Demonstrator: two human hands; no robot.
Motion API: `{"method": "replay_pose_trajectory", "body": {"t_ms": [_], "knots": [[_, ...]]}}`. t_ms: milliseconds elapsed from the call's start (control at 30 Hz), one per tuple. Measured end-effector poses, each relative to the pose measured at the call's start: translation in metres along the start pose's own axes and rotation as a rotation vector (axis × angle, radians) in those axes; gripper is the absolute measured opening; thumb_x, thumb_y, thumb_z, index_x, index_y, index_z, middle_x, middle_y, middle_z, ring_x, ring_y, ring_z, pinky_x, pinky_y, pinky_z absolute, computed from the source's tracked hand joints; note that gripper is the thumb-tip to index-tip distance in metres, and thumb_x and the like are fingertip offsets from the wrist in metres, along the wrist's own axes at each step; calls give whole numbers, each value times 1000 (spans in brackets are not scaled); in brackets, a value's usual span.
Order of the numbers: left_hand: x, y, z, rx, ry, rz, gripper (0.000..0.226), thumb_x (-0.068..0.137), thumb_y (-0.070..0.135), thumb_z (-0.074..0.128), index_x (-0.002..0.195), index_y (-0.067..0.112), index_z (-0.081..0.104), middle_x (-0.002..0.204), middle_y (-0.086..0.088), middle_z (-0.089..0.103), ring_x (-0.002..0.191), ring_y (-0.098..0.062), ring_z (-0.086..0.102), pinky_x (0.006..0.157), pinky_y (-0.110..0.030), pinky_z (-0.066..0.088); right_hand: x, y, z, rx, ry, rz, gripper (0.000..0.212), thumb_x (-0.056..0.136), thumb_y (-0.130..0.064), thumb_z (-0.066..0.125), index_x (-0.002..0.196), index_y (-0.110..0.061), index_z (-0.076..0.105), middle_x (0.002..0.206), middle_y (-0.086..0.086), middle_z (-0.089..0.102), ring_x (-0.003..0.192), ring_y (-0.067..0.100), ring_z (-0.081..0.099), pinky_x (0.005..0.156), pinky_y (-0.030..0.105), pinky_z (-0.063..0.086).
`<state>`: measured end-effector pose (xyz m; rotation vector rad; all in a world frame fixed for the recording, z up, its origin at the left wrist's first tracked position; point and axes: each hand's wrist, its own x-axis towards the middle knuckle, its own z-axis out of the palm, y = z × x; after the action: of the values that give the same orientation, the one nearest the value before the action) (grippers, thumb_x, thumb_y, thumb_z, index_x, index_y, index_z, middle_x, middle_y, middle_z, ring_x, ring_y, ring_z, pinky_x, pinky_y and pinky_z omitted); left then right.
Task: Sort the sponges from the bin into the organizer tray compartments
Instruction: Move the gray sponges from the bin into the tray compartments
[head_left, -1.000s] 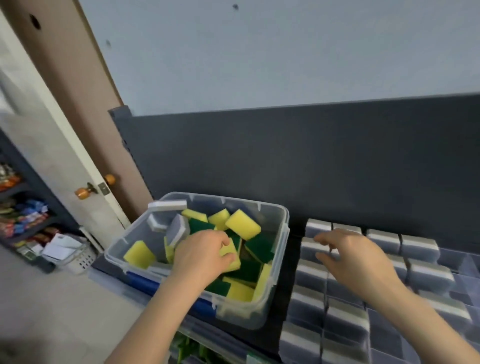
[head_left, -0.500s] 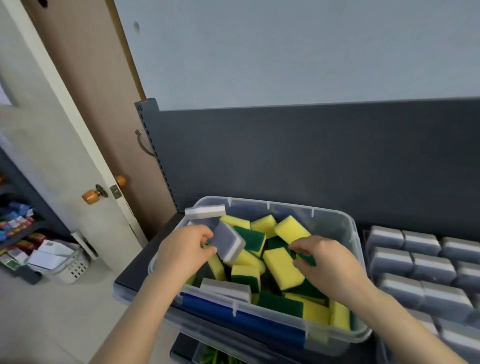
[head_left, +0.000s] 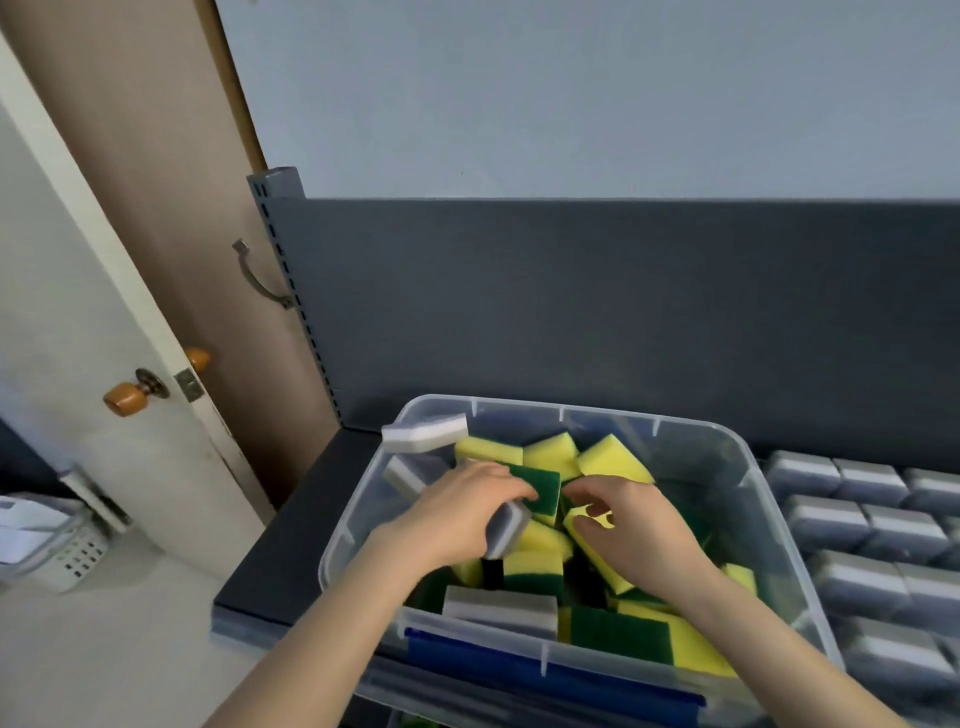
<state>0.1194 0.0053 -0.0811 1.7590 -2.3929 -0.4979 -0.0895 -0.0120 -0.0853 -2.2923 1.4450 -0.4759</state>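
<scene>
A clear plastic bin (head_left: 748, 457) holds several yellow-and-green sponges (head_left: 610, 457) and a few grey-and-white ones. My left hand (head_left: 457, 514) is inside the bin and grips a grey-and-white sponge (head_left: 506, 530). My right hand (head_left: 634, 535) reaches in beside it, fingers curled over a yellow-and-green sponge (head_left: 584, 525); whether it holds that sponge is unclear. One grey-and-white sponge (head_left: 426, 434) rests on the bin's far left rim. The organizer tray (head_left: 857, 525) on the right is packed with grey-and-white sponges.
The bin stands on a dark shelf (head_left: 291, 540) with a dark back panel (head_left: 623, 301). A white door with an orange knob (head_left: 127, 397) is at the left. A white basket (head_left: 47, 545) sits on the floor below.
Both hands have come together at the bin's middle. My left hand has drawn the grey-and-white sponge under its palm. The view has shifted left and closer to the bin.
</scene>
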Motion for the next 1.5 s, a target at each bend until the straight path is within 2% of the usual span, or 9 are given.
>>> {"method": "replay_pose_trajectory", "body": {"t_ms": [167, 400, 567, 833, 967, 1100, 1233, 1400, 1500], "knots": [[-8, -6, -8, -90, 152, -52, 44, 81, 8, 66, 112, 38, 60, 112, 17, 50, 106, -9, 50, 90, -35, 47, 12, 3, -7, -39, 0, -15, 32, 85, -22, 60, 117, -27, 62, 110, -12, 66, 96, 6, 59, 79, 15, 44], [-42, -24, -5, -650, 966, -280, 39, 77, 15, 78, 109, 27, 59, 106, 11, 62, 95, -3, 61, 75, -26, 54, 49, -14, -4, 21, -43, -71, 33, 86, -19, 59, 118, -23, 62, 112, -9, 66, 97, 10, 62, 83, 23, 49], [-43, -34, 6, -700, 1341, -454, 41, 82, 20, 73, 119, 20, 56, 110, 6, 60, 96, -8, 61, 76, -34, 57, 86, -41, 20, 26, -82, -159, 36, 84, -18, 57, 119, -25, 60, 115, -8, 65, 103, 14, 61, 88, 30, 50], [-40, -39, 5, -553, 1374, -513, 40, 82, 26, 73, 118, 18, 57, 105, 7, 59, 90, -9, 61, 69, -35, 58, 138, -84, 57, 15, -49, -218, 36, 89, -24, 53, 125, -20, 57, 127, 6, 59, 117, 25, 53, 94, 37, 46], [-41, -40, 6, -546, 1404, -536, 40, 82, 26, 73, 118, 20, 56, 107, 8, 59, 93, -9, 61, 71, -31, 58, 145, -84, 74, -36, -130, -113, 56, 89, -34, 56, 138, -15, 38, 139, 12, 43, 129, 31, 37, 101, 40, 40], [-40, -42, 6, -545, 1400, -555, 42, 82, 28, 73, 119, 20, 56, 108, 8, 60, 95, -10, 61, 72, -29, 58, 142, -81, 86, -73, -164, -60, 74, 86, -42, 60, 144, -13, 25, 139, 14, 42, 128, 35, 38, 101, 42, 39], [-40, -45, 7, -541, 1391, -571, 42, 82, 30, 73, 119, 22, 55, 110, 8, 60, 96, -10, 61, 73, -30, 59, 135, -82, 87, 15, -96, -18, 85, 77, -42, 70, 142, -8, 27, 136, 13, 45, 126, 32, 41, 99, 39, 41], [-39, -45, 6, -530, 1372, -580, 42, 82, 30, 72, 119, 21, 55, 111, 6, 61, 98, -12, 61, 74, -26, 58, 124, -87, 85, 178, 0, -63, 59, 75, -28, 73, 128, -18, 48, 126, 5, 50, 116, 25, 49, 96, 32, 43], [-40, -44, 5, -542, 1371, -583, 42, 83, 30, 72, 120, 21, 55, 111, 6, 61, 98, -13, 61, 75, -28, 58, 117, -89, 81, 295, -20, -51, 43, 77, -21, 72, 114, -18, 51, 113, 2, 57, 103, 21, 57, 82, 28, 46]]}}
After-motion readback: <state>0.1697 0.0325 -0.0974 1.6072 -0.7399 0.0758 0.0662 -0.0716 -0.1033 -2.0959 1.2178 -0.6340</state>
